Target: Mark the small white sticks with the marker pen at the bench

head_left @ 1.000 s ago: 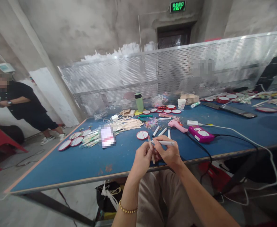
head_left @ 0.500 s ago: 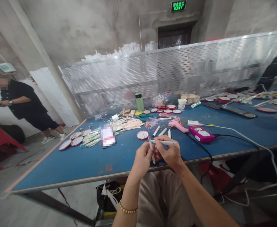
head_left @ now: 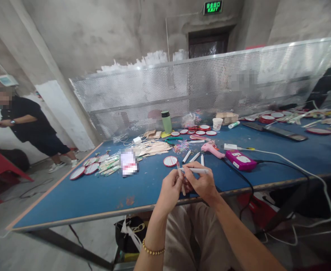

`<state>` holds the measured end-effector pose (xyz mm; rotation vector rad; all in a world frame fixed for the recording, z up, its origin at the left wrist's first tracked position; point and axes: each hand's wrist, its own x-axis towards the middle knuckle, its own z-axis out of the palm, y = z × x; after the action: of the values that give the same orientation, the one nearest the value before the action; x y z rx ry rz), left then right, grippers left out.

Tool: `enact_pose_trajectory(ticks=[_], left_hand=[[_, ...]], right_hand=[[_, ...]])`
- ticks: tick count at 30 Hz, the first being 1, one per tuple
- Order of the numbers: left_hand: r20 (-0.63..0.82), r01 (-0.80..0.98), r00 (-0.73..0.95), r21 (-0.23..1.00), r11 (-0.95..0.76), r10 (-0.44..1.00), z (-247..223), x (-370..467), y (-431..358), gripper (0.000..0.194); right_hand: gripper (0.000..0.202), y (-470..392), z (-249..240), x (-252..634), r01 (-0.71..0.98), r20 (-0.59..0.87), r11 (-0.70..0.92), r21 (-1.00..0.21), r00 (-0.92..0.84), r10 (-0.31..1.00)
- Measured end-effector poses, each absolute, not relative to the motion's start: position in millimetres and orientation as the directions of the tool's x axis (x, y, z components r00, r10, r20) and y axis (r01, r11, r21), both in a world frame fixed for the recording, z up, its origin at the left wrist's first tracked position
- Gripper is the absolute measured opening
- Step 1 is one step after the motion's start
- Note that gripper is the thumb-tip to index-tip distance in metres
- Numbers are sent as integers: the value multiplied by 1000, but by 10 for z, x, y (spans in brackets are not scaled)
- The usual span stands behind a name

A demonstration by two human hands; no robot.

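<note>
Between the fingers of my left hand (head_left: pixel 171 186) is a flat wooden stick (head_left: pixel 178 168), held upright near the table's front edge, its upper end tinted reddish. My right hand (head_left: pixel 201 180) grips a white marker pen (head_left: pixel 196 170), which lies nearly level with its tip against or very close to the stick. Just behind the stick lies a round red-rimmed disc (head_left: pixel 170 161) with a white face. Several more markers, among them a white marker (head_left: pixel 186 157), rest on the table beyond my right hand.
A pink glue gun (head_left: pixel 214 150) and a purple box (head_left: pixel 241 160) with cables lie to the right. Left are a phone (head_left: pixel 129 164) and a pile of wooden sticks (head_left: pixel 157 147). A green bottle (head_left: pixel 166 122) and paper cup (head_left: pixel 217 124) stand behind. A person (head_left: pixel 32 120) stands far left.
The marker in my right hand has shifted slightly against the stick. My left hand stays in place. A co-worker's hand at the far right edge has gone out of view.
</note>
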<state>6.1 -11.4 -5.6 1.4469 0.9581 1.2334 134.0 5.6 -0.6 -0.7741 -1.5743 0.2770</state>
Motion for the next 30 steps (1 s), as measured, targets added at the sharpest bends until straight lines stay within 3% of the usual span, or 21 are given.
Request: enact_pose_trajectory(ticks=[30], left_hand=[[203,-53,186,979,-196,961,-74,60,-103,40]], right_hand=[[17,62,-14,1338,295,810,766,-572,54,584]])
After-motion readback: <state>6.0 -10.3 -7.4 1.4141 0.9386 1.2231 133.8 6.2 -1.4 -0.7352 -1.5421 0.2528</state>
